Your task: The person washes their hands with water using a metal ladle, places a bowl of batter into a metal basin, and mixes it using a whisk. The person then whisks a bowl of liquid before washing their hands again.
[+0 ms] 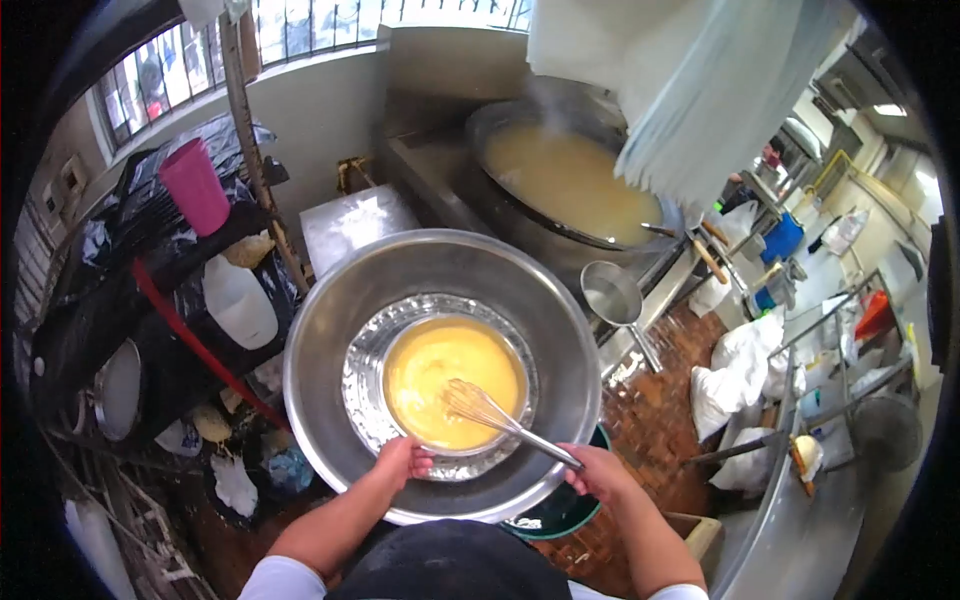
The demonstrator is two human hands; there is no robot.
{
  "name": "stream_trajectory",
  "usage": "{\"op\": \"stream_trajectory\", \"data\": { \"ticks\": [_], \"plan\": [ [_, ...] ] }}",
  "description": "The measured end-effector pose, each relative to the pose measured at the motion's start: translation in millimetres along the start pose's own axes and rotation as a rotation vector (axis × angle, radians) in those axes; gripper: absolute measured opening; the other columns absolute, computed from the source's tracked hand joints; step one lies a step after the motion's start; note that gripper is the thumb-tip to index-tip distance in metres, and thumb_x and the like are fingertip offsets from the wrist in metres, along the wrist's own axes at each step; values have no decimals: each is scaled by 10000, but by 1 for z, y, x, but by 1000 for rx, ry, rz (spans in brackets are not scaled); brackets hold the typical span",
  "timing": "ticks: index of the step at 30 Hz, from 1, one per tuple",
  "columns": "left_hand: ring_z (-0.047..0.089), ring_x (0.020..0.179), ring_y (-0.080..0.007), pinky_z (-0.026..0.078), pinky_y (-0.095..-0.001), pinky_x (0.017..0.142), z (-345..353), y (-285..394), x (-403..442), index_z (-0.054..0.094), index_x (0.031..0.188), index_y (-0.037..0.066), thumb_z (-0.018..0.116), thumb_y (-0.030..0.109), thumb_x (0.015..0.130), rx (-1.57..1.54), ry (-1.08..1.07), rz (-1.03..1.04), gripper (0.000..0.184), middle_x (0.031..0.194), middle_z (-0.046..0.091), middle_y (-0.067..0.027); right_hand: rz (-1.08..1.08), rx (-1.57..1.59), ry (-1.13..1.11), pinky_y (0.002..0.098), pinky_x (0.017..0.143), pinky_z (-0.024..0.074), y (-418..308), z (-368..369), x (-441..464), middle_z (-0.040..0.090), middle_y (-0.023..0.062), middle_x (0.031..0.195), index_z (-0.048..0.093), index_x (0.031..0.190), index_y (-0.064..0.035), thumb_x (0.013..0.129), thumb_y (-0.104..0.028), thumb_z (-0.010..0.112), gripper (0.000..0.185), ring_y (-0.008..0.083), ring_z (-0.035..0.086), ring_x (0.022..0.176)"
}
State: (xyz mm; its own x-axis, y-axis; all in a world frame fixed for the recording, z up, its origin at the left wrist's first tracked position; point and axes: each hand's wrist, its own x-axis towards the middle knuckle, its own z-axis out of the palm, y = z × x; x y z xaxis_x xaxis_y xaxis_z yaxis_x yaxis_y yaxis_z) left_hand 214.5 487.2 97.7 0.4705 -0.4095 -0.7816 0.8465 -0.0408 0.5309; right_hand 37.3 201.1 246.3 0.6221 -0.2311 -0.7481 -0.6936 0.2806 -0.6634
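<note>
A wide steel basin (330, 290) stands in front of me, and inside it sits a smaller metal bowl (388, 375) of yellow liquid. My left hand (402, 459) has its fingers closed on the near-left rim of the smaller bowl. The handle of a wire whisk (520, 430) is held in my right hand (598, 472), above the basin's right side. The whisk's wires dip into the yellow liquid near the middle of the bowl.
A large wok (485, 165) of steaming, cloudy liquid stands beyond the basin. A metal strainer (612, 292) lies to the right. Left are a pink cup (195, 187) and a white jug (240, 303). White bags (740, 370) stand on the right; cloth (700, 100) hangs above.
</note>
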Motion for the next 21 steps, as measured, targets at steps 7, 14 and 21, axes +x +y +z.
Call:
{"op": "stream_trajectory", "data": {
  "ticks": [7,14,21],
  "plan": [
    [603,589,-156,512,-295,497,-4,-8,10,533,996,2,497,207,875,25,87,-12,240,823,649,-116,-678,-1288,463,416,675,487,-12,33,-38,580,107,833,647,1086,-212,818,-176,593,275,309,587,773],
    [595,586,-136,508,-279,533,6,7,-11,551,981,4,452,179,879,13,72,-33,225,798,649,-91,-579,-839,323,342,536,469,20,31,-4,573,85,766,515,1222,-91,795,-129,609,439,221,572,611],
    [602,615,-154,503,-293,556,7,7,-13,531,991,7,436,193,883,10,67,-39,235,829,655,-106,226,173,-25,284,418,379,21,22,27,528,29,634,511,1228,-99,899,-289,543,381,141,484,462]
  ]
}}
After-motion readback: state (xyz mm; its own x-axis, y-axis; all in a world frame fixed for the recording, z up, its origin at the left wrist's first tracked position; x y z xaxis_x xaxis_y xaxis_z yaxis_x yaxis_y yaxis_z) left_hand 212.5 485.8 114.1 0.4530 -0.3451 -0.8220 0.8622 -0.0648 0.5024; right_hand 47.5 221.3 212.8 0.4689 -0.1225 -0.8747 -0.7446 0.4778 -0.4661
